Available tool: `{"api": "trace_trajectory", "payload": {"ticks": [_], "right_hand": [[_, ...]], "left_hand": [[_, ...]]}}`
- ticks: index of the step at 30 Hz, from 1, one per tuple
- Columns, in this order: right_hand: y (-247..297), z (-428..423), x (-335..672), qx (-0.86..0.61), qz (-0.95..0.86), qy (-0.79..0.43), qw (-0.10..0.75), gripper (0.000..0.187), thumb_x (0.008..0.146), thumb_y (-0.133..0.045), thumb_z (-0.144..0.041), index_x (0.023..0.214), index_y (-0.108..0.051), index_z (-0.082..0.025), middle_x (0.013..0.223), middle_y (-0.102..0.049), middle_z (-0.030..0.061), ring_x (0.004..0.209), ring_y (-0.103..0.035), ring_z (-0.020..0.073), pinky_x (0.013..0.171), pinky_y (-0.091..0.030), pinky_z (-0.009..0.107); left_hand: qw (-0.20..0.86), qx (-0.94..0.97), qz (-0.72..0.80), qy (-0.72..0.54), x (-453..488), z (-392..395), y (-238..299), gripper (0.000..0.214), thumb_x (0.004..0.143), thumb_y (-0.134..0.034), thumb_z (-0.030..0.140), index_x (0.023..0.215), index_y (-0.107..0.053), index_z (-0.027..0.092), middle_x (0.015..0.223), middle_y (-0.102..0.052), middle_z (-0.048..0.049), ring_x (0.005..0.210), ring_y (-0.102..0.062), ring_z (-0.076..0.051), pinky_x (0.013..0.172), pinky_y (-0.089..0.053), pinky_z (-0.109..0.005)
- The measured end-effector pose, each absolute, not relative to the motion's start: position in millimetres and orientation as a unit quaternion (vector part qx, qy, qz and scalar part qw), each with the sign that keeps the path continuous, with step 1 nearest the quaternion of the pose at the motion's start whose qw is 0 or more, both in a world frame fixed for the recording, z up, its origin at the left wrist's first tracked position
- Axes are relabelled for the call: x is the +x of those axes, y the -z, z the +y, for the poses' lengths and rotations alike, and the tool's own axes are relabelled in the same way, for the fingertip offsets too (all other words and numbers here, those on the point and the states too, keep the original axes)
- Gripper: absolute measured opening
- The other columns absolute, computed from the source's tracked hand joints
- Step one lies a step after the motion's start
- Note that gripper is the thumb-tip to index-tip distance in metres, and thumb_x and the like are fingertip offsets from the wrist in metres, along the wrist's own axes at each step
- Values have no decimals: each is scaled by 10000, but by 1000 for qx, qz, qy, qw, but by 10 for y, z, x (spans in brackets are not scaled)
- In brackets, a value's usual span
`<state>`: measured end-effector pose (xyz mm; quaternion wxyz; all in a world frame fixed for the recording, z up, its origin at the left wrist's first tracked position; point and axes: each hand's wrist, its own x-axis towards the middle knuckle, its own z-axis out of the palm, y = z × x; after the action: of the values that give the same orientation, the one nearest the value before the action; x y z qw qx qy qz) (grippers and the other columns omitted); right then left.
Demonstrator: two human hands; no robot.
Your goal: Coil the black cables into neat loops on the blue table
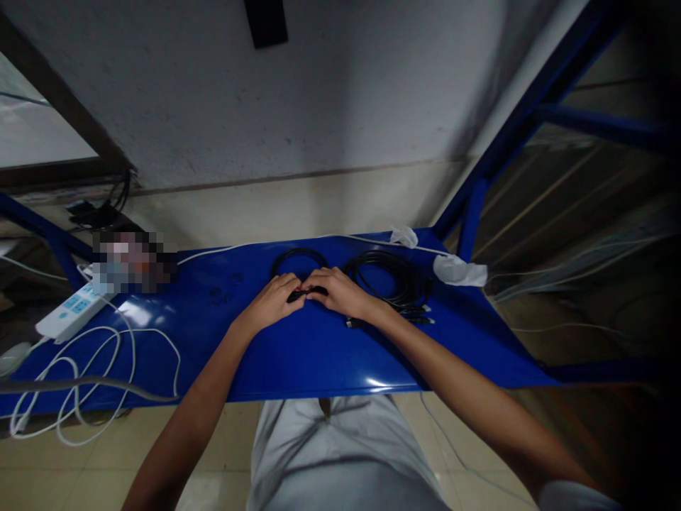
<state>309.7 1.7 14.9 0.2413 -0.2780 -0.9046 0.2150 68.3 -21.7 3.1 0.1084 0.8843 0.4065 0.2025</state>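
Note:
My left hand [277, 298] and my right hand [340, 291] meet at the middle of a blue metal shelf [298, 355], fingers curled. Both are closed on a black cable [298, 257] whose loop arcs up behind them; a short dark stretch shows between the fingertips. A larger coil of black cable [394, 278] lies right of my right hand, with its plug ends [420, 312] pointing right near my right wrist.
A white power strip [74, 309] lies at the shelf's left end with looped white cords [90, 383] hanging over the front edge. White crumpled cloths [457, 270] sit at the back right. A blue rack frame [505, 135] rises at the right; a wall stands behind.

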Motion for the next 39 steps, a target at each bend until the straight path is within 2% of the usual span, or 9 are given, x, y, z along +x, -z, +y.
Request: {"api": "trace_trajectory", "payload": {"ticks": [5,10,13,17,21,27,33,39], "right_hand": [[-203,-12,3109,-289,-913,-184,223,206,1044,-691,-152,1240,-723,-210,1258,-750,110,1190,-684,263,1002,-416,386],[-224,-17,3109,-280,-919,-155,232,207,1053,-662,-140,1245,-691,-211,1223,-743,111,1158,-669,267,1000,-397,392],[-200,-8,3107,-272,-922,-150,232,168,1048,-653,-133,1199,-670,-207,1195,-738,112,1135,-668,269,1000,-406,396],[-149,8,3115,-271,-922,-152,232,140,1044,-642,-126,1166,-647,-196,1149,-743,112,1073,-681,263,979,-432,391],[-109,15,3125,-271,-924,-145,228,144,1052,-623,-125,1177,-623,-198,1073,-749,95,995,-695,249,969,-455,378],[-99,15,3124,-273,-929,-121,217,181,1051,-568,-84,1202,-579,-185,1047,-738,90,983,-704,247,974,-461,370],[-102,10,3122,-287,-920,-131,233,159,1032,-623,-105,1167,-604,-188,1076,-744,98,988,-697,253,966,-464,381],[-121,-2,3117,-296,-908,-161,250,161,1023,-675,-142,1173,-631,-182,1170,-743,116,1011,-696,253,968,-483,388]], "left_hand": [[82,884,414,-200,684,-224,-35,126,1063,-638,292,986,-569,220,1011,-685,-55,972,-681,-250,946,-532,-411],[118,872,418,-224,679,-226,-20,97,1046,-665,300,1021,-605,228,975,-724,-33,917,-707,-238,928,-535,-390],[149,861,420,-245,686,-230,-26,55,1017,-688,266,1048,-652,238,1020,-758,-27,945,-728,-231,946,-546,-379],[190,845,419,-272,705,-233,-42,107,987,-705,236,1093,-700,250,1106,-797,-31,1006,-759,-231,987,-560,-378],[216,836,413,-289,725,-240,-60,104,970,-710,225,1072,-718,238,1095,-810,-40,996,-774,-224,957,-577,-359],[231,824,404,-323,738,-265,-109,134,988,-705,238,1116,-743,222,1114,-817,-52,1009,-779,-213,942,-578,-342],[238,820,396,-337,731,-273,-121,146,1019,-725,322,1117,-761,220,1123,-822,-70,1020,-784,-229,969,-601,-371],[256,807,397,-355,730,-275,-131,186,993,-768,357,1119,-775,220,1089,-822,-68,959,-779,-215,945,-621,-364]]}}
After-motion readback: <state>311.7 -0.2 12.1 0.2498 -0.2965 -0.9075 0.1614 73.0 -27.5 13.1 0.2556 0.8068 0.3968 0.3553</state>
